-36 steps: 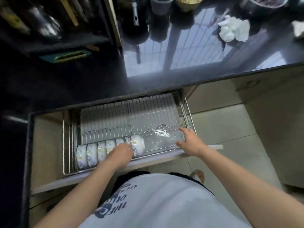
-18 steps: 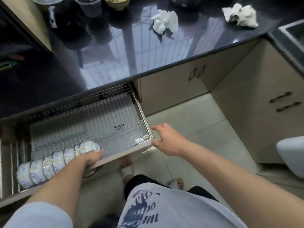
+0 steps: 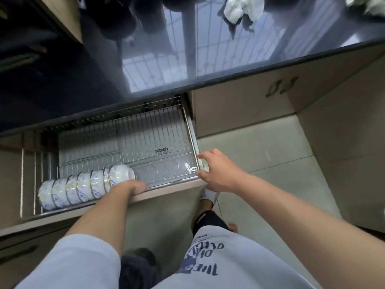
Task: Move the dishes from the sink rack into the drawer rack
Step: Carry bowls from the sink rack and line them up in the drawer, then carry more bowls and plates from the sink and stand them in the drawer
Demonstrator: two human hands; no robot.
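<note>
A row of white bowls (image 3: 83,189) with blue and gold patterns lies on its side, nested one into the next, along the front left part of the drawer rack (image 3: 150,142). The rack is a wire basket pulled out from under the dark countertop (image 3: 218,59); the stretch of it to the right of the bowls and the whole back part hold no dishes.

The left hand (image 3: 130,187) sits on the drawer's front edge just right of the last bowl, its fingers curled over that edge; whether they also touch the bowl cannot be told. The right hand (image 3: 216,171) is at the rack's front right corner, fingers bent around the corner of the frame, holding it.

Beyond the rack, on the far side of the countertop, lies a crumpled white cloth (image 3: 241,7). To the right of the rack stands a beige cabinet door (image 3: 260,105), and below it is pale floor tile (image 3: 260,147).
</note>
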